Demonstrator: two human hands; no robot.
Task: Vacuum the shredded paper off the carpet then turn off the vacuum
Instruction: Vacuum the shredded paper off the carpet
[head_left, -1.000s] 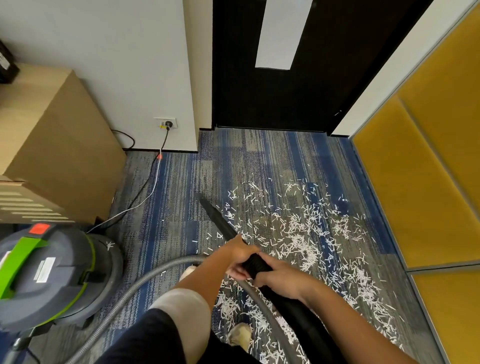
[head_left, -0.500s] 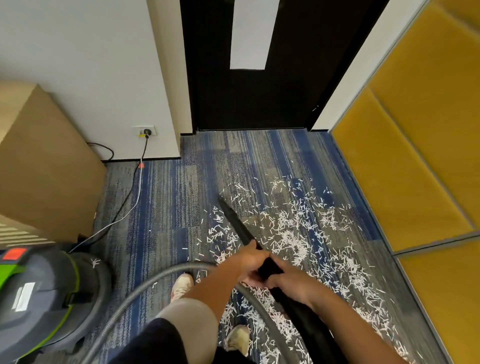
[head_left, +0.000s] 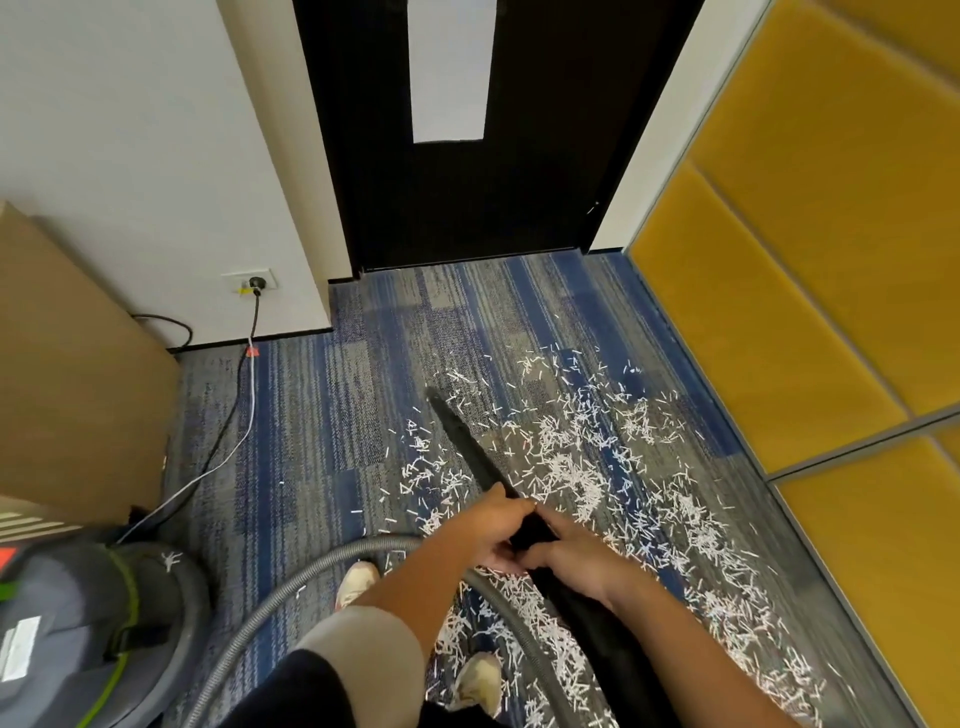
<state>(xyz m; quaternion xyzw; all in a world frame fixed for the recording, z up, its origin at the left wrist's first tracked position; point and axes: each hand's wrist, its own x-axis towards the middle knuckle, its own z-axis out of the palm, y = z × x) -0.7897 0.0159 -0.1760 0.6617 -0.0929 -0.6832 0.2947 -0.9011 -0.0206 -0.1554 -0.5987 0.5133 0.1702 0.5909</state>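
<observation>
By the door (head_left: 519, 197), shredded paper (head_left: 576, 467) litters carpet (head_left: 311, 415); left grip (head_left: 488, 530) and right grip (head_left: 582, 566) clasp nozzle (head_left: 467, 441).

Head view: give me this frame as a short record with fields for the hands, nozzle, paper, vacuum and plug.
left hand: grips the black wand, ahead of the right
right hand: grips the wand just behind the left
nozzle: points forward-left, tip at the paper's left edge
shredded paper: scattered thickly over the carpet, mostly right of the nozzle
vacuum: grey-green canister, lower left; grey hose curves to the wand
plug: cord in the wall outlet
task state: paper not yet cleared
</observation>
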